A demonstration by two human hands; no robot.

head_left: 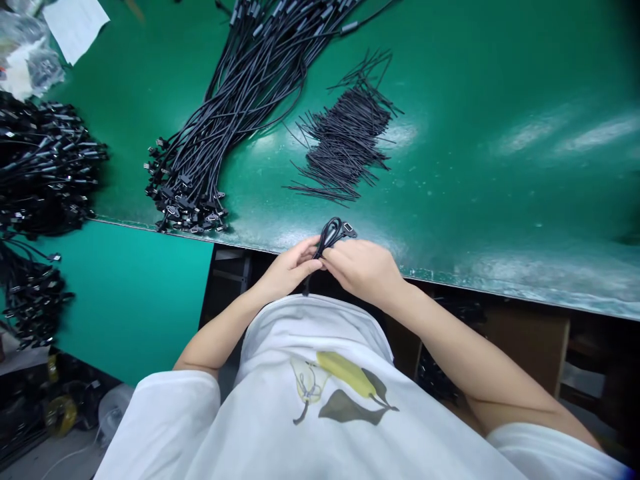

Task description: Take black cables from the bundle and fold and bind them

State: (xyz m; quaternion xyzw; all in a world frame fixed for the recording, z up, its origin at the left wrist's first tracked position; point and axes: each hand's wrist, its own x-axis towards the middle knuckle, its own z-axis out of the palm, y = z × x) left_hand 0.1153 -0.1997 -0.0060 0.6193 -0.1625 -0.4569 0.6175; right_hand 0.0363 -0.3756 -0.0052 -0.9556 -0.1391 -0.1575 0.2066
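A black cable [328, 235], folded into a small looped bundle, is held between my two hands just off the table's front edge. Its connector with a rectangular metal-rimmed opening [349, 229] sticks out at the upper right. My left hand [293, 267] pinches the bundle from the left, thumb and fingers closed on it. From the right, my right hand [363, 267] is closed at the bundle's middle, its fingertips partly hidden. Beyond my hands lies a pile of short thin black ties [345, 140]. Left of that pile, a long bunch of loose black cables [250, 93] stretches away with connectors toward me.
Bundled cables [45, 167] are heaped at the far left of the green table [475, 167]. More bundles [35, 293] sit on a lower green surface [135, 293]. A white paper [77, 27] and clear plastic bags [30, 53] lie at the upper left.
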